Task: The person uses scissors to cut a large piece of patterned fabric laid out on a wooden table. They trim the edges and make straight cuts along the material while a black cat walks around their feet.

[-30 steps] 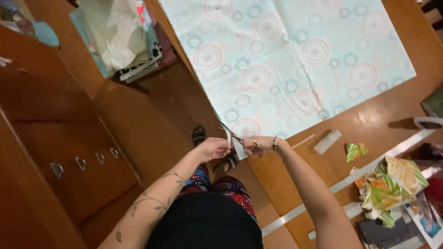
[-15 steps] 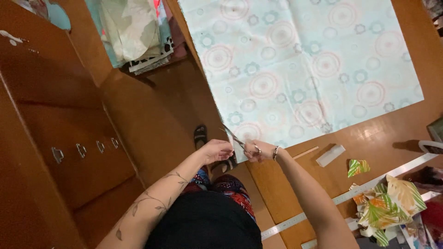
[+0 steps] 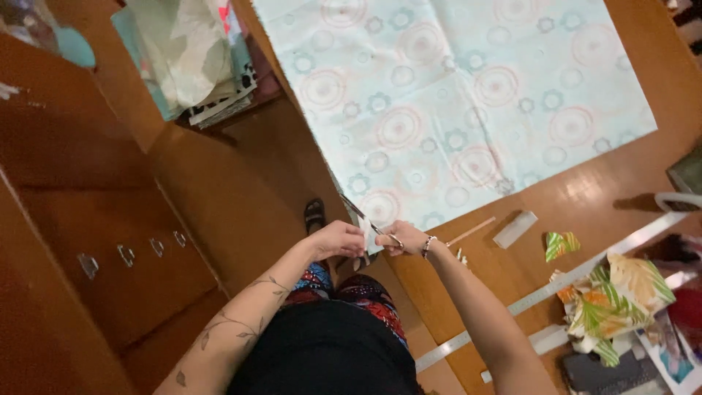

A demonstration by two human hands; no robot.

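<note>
Scissors (image 3: 363,216): gripped by right hand (image 3: 401,238), blades pointing to 11 o'clock at the cloth's near edge.
Left hand (image 3: 338,238): fingers pinching a small white scrap (image 3: 369,239).
Ruler (image 3: 541,296): at 4 o'clock on the table (image 3: 585,194).
Patterned cloth (image 3: 453,102): spread flat at 12 o'clock.

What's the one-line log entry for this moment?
left hand: holds small pale piece | right hand: holds scissors, blades at piece | fabric: flat on table | ruler: right
</note>
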